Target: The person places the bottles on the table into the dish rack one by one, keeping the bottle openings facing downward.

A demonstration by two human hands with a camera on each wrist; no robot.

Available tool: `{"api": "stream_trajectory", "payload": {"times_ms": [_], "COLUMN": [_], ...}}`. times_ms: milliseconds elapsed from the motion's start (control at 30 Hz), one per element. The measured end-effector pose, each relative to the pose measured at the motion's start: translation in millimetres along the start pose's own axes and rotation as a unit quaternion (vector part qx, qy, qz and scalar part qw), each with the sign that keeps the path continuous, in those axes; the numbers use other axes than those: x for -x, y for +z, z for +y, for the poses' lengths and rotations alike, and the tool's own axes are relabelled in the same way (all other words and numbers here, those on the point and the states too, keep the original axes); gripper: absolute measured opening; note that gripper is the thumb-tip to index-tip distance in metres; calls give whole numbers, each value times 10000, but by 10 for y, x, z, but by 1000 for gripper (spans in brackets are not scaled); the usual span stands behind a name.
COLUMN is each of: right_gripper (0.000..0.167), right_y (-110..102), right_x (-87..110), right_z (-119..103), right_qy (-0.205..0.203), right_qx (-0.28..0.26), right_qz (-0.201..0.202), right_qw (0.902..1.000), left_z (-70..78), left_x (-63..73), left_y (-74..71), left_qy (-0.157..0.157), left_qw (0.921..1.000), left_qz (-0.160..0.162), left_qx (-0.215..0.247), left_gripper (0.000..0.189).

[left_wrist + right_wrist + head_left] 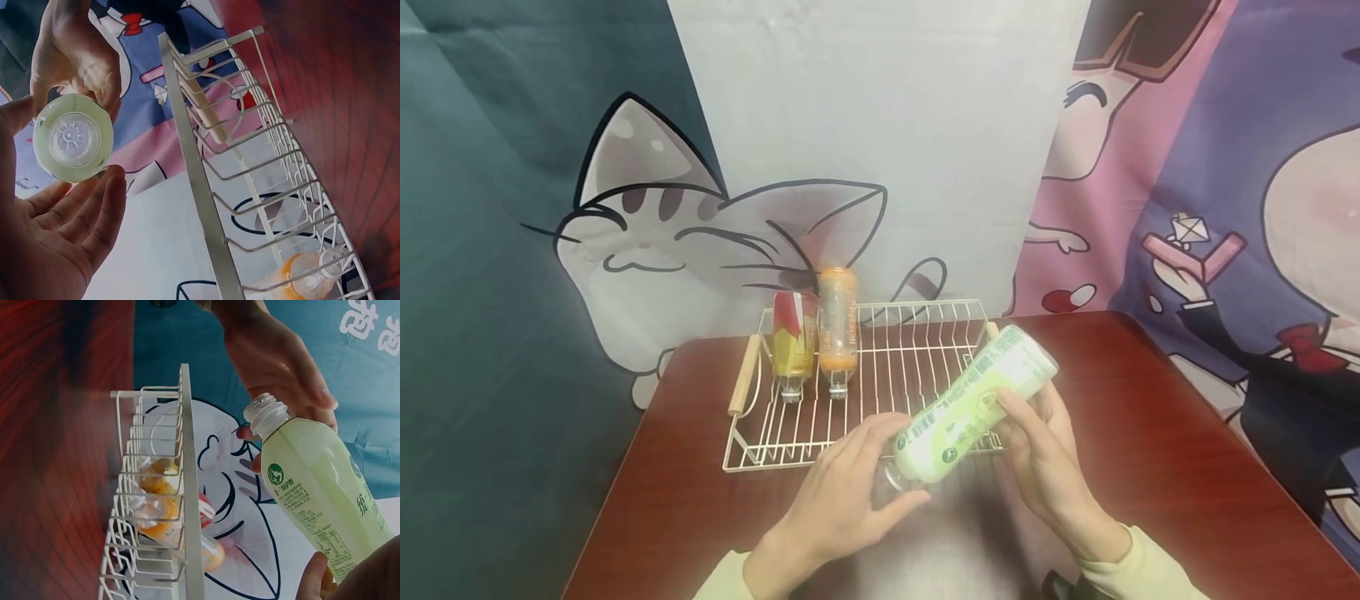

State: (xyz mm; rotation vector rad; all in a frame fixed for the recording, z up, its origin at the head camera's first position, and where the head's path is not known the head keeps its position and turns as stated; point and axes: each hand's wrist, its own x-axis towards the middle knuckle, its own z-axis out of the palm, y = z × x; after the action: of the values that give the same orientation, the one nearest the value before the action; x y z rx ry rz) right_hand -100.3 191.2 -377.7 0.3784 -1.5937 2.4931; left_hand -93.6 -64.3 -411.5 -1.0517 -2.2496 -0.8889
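A pale green bottle [973, 404] with printed label is held tilted above the table, its neck low towards the left. My right hand [1045, 454] grips its body near the base, thumb across the label. Around the neck end, my left hand [842, 479] spreads its fingers and thumb, fingertips at the shoulder. In the right wrist view the bottle [325, 494] shows a bare threaded mouth with no cap, and the left hand [281, 369] lies behind it. The left wrist view has the bottle [47, 147] end-on, with a sun-like mark at its centre.
Behind the hands stands a white wire rack [917, 367] with wooden handles. In its left part, a bottle with a red and yellow label [793, 337] and an orange-labelled clear bottle [838, 321] stand neck down. The table [1150, 400] is reddish brown; printed cloth [880, 100] hangs behind.
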Motion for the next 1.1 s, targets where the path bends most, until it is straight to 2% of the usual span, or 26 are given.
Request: {"api": "stream_trajectory", "payload": {"times_ms": [167,400,567,833,1000,1100], "right_gripper": [62,52,50,44,40,38], "right_y": [4,23,71,117,225,267], "right_x": [-107,-309,-521,-847,-1055,-1164], "right_z": [-24,-70,-51,-13,23,37], "right_qy": [-199,-345,-514,-1173,-1475,-1563], "right_qx": [330,629,682,843,786,819], "right_qz": [233,777,754,690,596,640], "right_qw": [9990,9944,9935,9871,9841,9822], "left_z": [-79,-287,-447,-736,-915,-1002], "left_x": [46,77,168,339,480,518], "left_y": [-112,-319,-472,-685,-749,-741], "left_qy": [-481,-994,-1549,-2211,-2677,-2810], "left_qw": [9987,9911,9798,9622,9491,9453], "left_qz": [-72,-47,32,-52,-46,-58], "left_qx": [-151,-883,-1266,-1592,-1661,-1655], "left_gripper": [65,56,52,60,72,78]}}
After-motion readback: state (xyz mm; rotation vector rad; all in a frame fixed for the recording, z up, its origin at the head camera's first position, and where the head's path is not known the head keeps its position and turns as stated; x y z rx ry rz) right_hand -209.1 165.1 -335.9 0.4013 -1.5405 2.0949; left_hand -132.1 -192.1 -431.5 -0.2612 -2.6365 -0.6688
